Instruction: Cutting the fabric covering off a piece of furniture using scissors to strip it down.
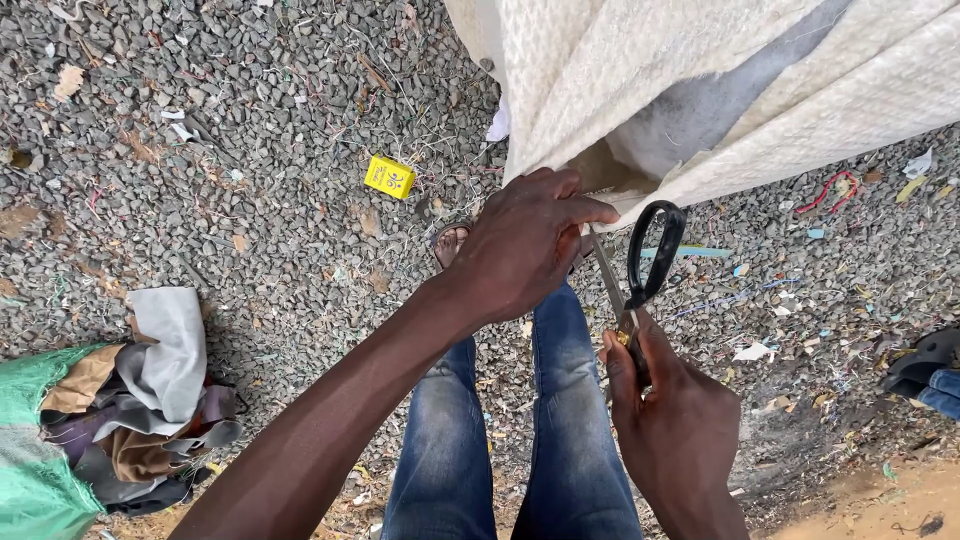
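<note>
Cream woven cloth (640, 80) draped over gravel ground (250, 200), lower edge pinched by left hand (525, 250) fingers, black-handled scissors (640, 270) gripped by right hand (670, 430), blades up beside that edge, fabric scraps (150, 400) piled near left ground edge.

Gravel ground (250, 100), small yellow box (389, 177), cloth scraps pile (150, 400), perhaps a sandal (925, 360)
</note>
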